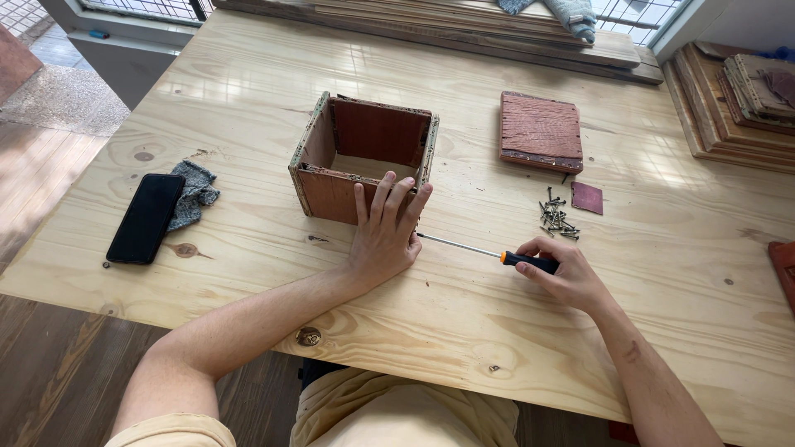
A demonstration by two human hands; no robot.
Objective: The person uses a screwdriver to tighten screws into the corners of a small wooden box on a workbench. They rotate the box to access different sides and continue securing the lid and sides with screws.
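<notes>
Nearest the viewer, the person's lap in pale yellow cloth sits at 6 o'clock, below the edge of the broad pale pine counter [248,273]. Both forearms reach up from there. The right hand [565,277], at about 4 o'clock from the middle of the counter, is closed around the black and orange handle of a slim screwdriver [489,252]. Its thin steel shaft lies nearly level and points toward 9 o'clock, its tip just beside the lower right corner of the box. The left hand [383,234] is spread open, holding nothing; its palm lies on the counter and its fingers press flat against the near wall of the open-topped reddish-brown wooden box [362,157], which stands near the centre of the counter.

At 9 o'clock a black smartphone [146,218] lies face up, overlapping a crumpled grey cloth [197,190]. At 3 o'clock from the box, a small heap of dark screws [557,217] lies near a small dark red square chip [586,198]. Farther off, at 1 o'clock, rests a flat reddish-brown wooden panel [541,130]. At the far edge, toward 12 o'clock, long wooden planks [464,29] lie along the counter.
</notes>
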